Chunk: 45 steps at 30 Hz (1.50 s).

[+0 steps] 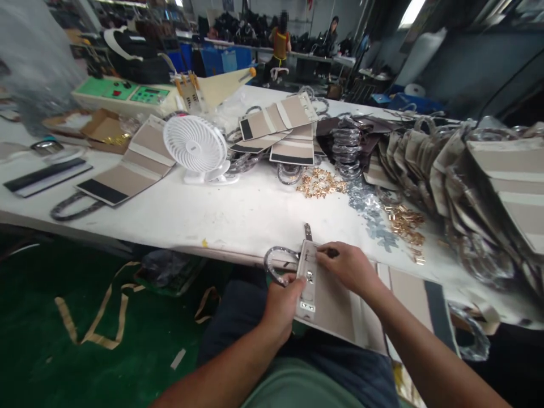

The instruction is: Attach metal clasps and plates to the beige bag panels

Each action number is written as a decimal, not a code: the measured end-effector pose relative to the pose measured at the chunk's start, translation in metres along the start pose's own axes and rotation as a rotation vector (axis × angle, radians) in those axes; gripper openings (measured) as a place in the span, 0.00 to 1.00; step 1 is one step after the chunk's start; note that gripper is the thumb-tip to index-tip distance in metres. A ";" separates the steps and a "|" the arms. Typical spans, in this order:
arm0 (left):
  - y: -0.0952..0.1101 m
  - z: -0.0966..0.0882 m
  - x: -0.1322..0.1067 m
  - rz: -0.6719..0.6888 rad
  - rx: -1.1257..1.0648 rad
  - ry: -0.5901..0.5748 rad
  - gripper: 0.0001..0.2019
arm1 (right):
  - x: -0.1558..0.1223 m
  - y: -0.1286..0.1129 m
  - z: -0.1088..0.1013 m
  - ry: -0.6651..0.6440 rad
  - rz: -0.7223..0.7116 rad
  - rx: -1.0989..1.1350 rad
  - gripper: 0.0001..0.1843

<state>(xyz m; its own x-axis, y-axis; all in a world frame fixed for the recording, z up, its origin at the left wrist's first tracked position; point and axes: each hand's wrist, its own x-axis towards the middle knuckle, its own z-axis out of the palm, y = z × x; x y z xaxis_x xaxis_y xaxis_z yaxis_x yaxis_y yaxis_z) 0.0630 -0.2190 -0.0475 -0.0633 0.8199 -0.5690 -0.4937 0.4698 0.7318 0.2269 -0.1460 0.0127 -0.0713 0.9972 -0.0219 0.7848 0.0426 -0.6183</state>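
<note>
My hands hold a beige fabric bag panel (327, 300) over my lap, at the white table's edge. My left hand (281, 306) grips its near edge, beside the end of a dark, glossy loop handle (276, 258). My right hand (345, 266) lies across the panel's top end, fingers pinching near a strip with small metal fittings (308, 276). A short dark metal-tipped tab (307, 231) sticks out past the panel toward the table. My left hand hides part of the strip.
The white worktable (221, 218) holds a white desk fan (194, 143), stacked panels (278, 122), coiled handles (346, 144), gold fittings (321, 182), and a heap of finished bags (467, 170). A green-panelled machine (125, 93) stands behind. Tan strips lie on the green floor (102, 306). Co-workers (280, 48) sit beyond.
</note>
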 end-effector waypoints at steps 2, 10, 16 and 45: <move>0.001 -0.005 -0.003 -0.009 0.005 -0.041 0.17 | 0.001 0.004 0.010 0.002 -0.017 -0.135 0.08; 0.039 -0.037 -0.005 1.052 0.898 0.206 0.31 | -0.004 0.001 0.025 0.100 -0.043 -0.323 0.12; 0.059 -0.010 0.019 1.141 1.660 -0.303 0.32 | -0.017 0.004 0.030 0.154 -0.072 -0.381 0.13; 0.068 -0.016 0.051 1.246 1.677 -0.329 0.30 | -0.004 0.016 -0.002 0.090 -0.049 -0.323 0.12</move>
<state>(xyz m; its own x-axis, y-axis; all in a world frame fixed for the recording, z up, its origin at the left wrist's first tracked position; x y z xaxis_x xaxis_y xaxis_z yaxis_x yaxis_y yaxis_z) 0.0122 -0.1503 -0.0323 0.5464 0.7821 0.2996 0.7488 -0.6164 0.2435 0.2410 -0.1492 0.0042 -0.0707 0.9943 0.0797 0.9372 0.0936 -0.3359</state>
